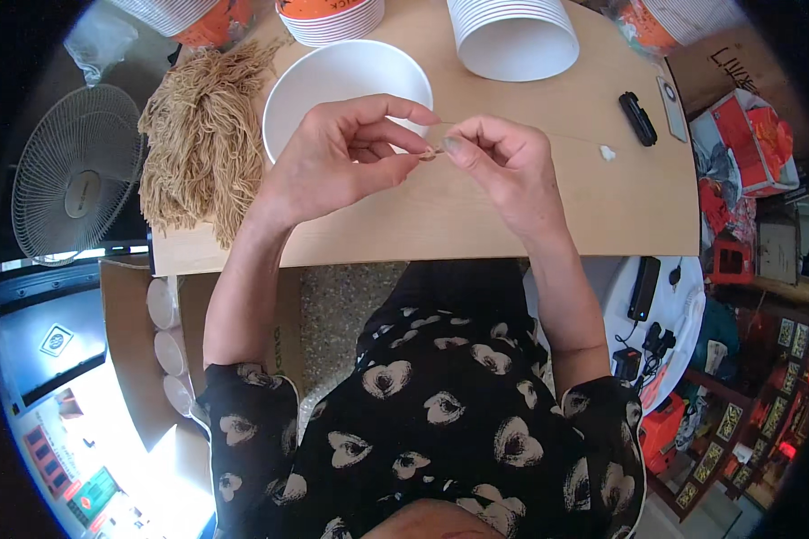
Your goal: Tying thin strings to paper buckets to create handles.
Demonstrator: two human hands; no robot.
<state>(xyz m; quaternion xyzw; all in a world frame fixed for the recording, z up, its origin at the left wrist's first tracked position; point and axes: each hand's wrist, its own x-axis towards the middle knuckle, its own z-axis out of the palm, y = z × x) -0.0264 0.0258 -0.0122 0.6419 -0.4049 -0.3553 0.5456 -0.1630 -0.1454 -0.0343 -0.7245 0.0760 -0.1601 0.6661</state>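
My left hand [340, 160] and my right hand [510, 171] meet above the table, in front of a round white tub [355, 67]. Pinched between both sets of fingertips is a short piece of tan string [432, 154], looped or twisted; its exact form is too small to make out. A fine pale thread seems to run from near the fingers out to the right. The left index finger arches over the string while the thumb presses beneath. At the left, a thick bundle of tan yarn strands [205, 135] hangs over the table's front edge.
Nested white tubs [517, 40] and orange-patterned ones [333, 20] stand along the back of the wooden table [620, 202]. A black clip-like object [637, 119] and a white scrap [608, 153] lie at right. A fan [81, 189] is left; a white round stool [688, 301] holds chargers.
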